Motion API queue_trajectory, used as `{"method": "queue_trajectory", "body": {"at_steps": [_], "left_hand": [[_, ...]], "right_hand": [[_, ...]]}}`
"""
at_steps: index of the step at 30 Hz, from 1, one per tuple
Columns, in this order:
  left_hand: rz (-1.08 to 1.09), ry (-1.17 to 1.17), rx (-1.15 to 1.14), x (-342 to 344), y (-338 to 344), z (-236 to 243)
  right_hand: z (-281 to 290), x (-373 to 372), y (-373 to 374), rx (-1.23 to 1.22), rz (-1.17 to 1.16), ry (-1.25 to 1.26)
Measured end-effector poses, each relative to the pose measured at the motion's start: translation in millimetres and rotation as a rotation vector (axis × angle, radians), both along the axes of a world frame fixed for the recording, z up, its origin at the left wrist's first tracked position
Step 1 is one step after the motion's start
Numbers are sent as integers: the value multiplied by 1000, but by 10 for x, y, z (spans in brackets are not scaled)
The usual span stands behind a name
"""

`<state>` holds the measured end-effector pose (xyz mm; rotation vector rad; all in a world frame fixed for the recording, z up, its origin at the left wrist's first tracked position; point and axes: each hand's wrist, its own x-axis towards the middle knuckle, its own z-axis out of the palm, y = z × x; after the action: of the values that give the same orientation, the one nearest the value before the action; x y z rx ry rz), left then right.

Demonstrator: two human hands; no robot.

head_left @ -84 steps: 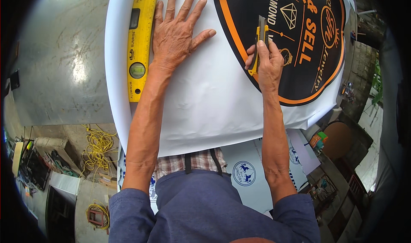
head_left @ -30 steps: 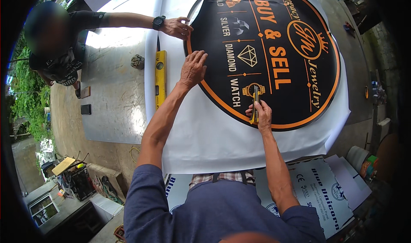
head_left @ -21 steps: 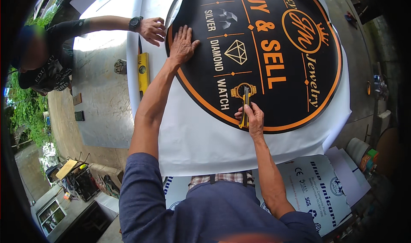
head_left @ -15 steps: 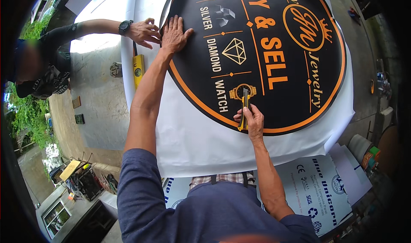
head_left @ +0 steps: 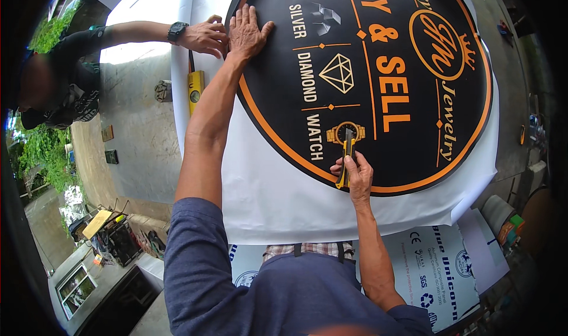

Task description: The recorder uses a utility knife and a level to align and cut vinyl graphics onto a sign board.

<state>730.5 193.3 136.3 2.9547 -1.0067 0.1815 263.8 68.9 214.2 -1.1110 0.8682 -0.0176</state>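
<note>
Fingers (head_left: 250, 17) of the left hand (head_left: 244, 39) lay flat, slightly spread, on the round black sign's (head_left: 358, 93) left edge, while the right hand's (head_left: 360, 179) pinched a yellow utility knife (head_left: 347, 158) above its near edge.

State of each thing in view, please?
Left hand: palm down on the round sign, fingers slightly spread.
Right hand: closed around the cutter.
Cutter: held, tip pointing forward.
Round sign: face up on the white sheet.
White sheet: spread under the sign.
Yellow level: lying down, partly hidden.
Co-worker's hand: fingers bent.
</note>
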Motion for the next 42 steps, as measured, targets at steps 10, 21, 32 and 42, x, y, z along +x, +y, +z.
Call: {"method": "queue_trajectory", "body": {"at_steps": [10, 21, 32, 42], "left_hand": [[293, -50, -202, 389, 16, 234], [457, 20, -90, 704, -62, 252], [506, 96, -220, 1048, 316, 217], [313, 458, -343, 939, 538, 381]], "right_hand": [[10, 29, -3, 6, 12, -5], [-50, -8, -26, 41, 11, -3], [-69, 1, -13, 54, 25, -7], [-73, -16, -22, 14, 39, -4]]}}
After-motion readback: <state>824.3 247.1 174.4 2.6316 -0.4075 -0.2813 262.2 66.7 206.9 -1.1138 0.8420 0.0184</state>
